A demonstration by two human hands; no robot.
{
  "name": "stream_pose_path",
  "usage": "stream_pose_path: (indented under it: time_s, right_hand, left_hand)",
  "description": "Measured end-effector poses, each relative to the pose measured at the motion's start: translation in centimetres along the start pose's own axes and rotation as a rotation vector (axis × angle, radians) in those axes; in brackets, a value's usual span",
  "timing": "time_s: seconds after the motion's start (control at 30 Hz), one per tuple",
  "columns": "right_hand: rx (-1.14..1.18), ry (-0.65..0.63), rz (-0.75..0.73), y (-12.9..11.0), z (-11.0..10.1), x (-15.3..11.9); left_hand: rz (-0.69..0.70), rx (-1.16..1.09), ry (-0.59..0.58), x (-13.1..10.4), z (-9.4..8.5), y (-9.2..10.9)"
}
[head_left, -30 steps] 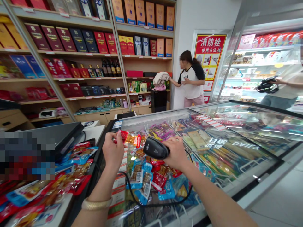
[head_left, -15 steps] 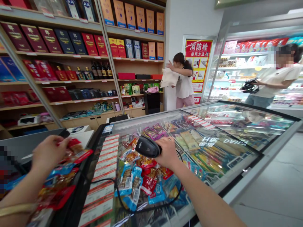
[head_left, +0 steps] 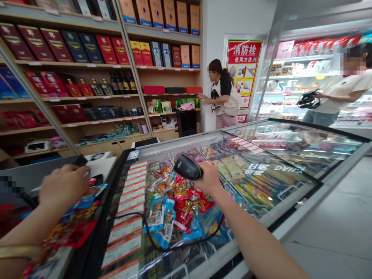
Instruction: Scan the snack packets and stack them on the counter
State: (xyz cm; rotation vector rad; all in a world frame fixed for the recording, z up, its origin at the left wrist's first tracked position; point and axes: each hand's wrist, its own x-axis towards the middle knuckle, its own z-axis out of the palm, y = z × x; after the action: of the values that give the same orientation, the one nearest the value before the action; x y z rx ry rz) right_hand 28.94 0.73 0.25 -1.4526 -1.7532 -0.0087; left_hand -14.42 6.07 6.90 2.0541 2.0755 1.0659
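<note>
My right hand is wrapped round a black handheld scanner, held above the glass freezer top. Under it lies a pile of snack packets, red, blue and golden brown, with the scanner's black cable looping round them. At the left, my left hand is curled, palm down, over more packets beside the freezer. Its fingertips are partly hidden, and what they pinch is too unclear to name. A blue-edged packet lies just below the fingers.
White-and-red price labels run along the freezer's left side. Shelves of boxes and bottles stand behind. One person is by the wall poster; another person holds a black object near the lit fridge at right.
The red packet at my left fingers is no longer seen there; a blue-edged one shows below. My right hand and scanner have shifted slightly up and right. The person by the poster has lowered a pale cloth.
</note>
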Motion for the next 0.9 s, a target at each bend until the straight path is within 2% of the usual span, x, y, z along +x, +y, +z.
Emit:
stream_pose_path:
  time_s: [0.03, 0.07, 0.17, 0.23, 0.3, 0.4, 0.57, 0.73, 0.83, 0.9]
  right_hand:
    - [-0.001, 0.013, 0.004, 0.1, 0.0, 0.0]
    - [-0.004, 0.022, 0.007, 0.2, 0.0, 0.1]
    - [-0.022, 0.028, 0.012, 0.4, 0.0, 0.1]
    - [-0.029, 0.022, 0.003, 0.5, 0.1, 0.0]
    - [-0.030, 0.020, -0.006, 0.5, 0.2, 0.0]
    - [-0.029, 0.027, -0.017, 0.6, 0.4, -0.1]
    - [-0.042, 0.021, -0.030, 0.4, 0.3, -0.2]
    - [-0.050, -0.016, -0.049, 0.2, 0.1, -0.1]
    - [-0.046, -0.017, -0.055, 0.3, 0.1, -0.1]
    - [-0.039, -0.009, -0.060, 0.3, 0.1, -0.2]
  left_hand:
    - [0.035, 0.146, 0.016, -0.3, 1.0, 2.1]
    - [0.085, 0.222, -0.033, -0.8, 2.3, 4.2]
    - [0.170, 0.184, -0.329, -2.8, 6.5, 9.7]
    - [0.215, 0.146, -0.495, -4.4, 9.0, 11.9]
    - [0.236, 0.121, -0.619, -5.9, 10.9, 13.1]
    - [0.236, 0.087, -0.690, -7.2, 12.4, 13.3]
    - [0.193, 0.202, -0.592, -7.6, 13.0, 12.5]
    - [0.157, 0.126, -0.486, -7.4, 12.6, 11.4]
    - [0.194, 0.035, -0.518, -7.0, 12.0, 10.3]
    - [0.158, -0.020, -0.556, -6.7, 11.6, 9.4]
